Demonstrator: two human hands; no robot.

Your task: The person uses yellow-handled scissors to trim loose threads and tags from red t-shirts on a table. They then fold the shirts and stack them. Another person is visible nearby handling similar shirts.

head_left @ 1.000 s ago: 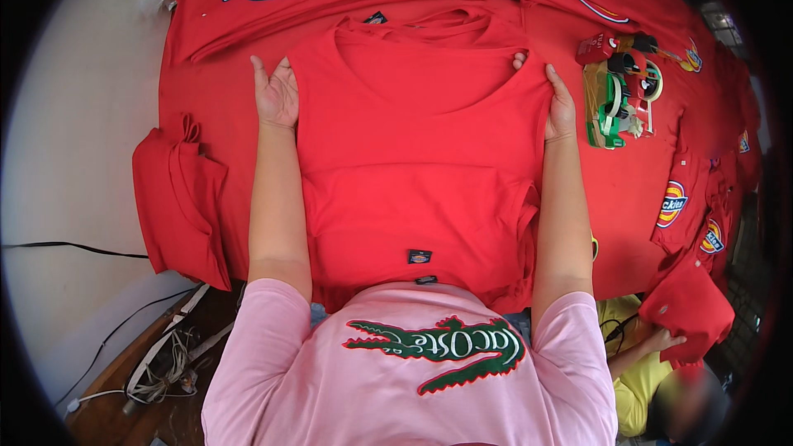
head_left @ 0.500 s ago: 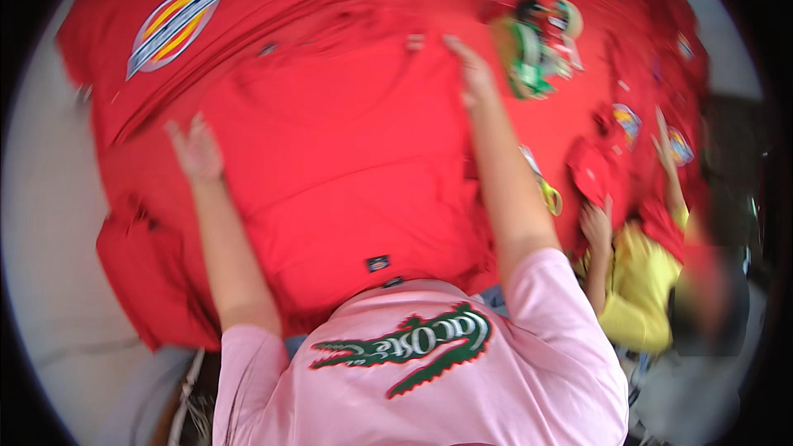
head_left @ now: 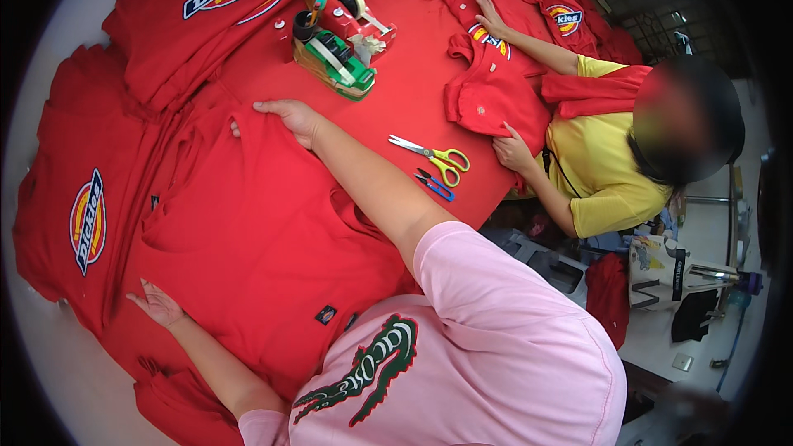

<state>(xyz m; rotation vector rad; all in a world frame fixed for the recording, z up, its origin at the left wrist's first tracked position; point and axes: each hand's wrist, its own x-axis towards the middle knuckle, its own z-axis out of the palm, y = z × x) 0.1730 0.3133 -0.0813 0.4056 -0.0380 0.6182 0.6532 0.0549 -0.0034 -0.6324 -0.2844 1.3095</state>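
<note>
Red shirt (head_left: 248,256) lies flat, spread across the red-covered worktop (head_left: 413,91), directly in front of the person in the pink top. Left hand (head_left: 159,306) rests flat on the shirt's near-left edge, palm turned partly up, fingers spread loosely, gripping nothing. Right hand (head_left: 289,116) is stretched out to the shirt's far edge, fingers extended and pressed on the cloth near the collar area; whether it pinches the fabric cannot be told.

To the left, more red shirts (head_left: 74,198) lie in a stack, one with an oval printed badge facing up. Beyond the right hand stand two tape dispensers (head_left: 343,33), one green, one red. Just right of the right forearm lie yellow-handled scissors (head_left: 434,153) and small blue snips (head_left: 434,184), close together. Across the worktop, a co-worker in a yellow top (head_left: 603,165) has both hands on a small red garment (head_left: 491,95).
</note>
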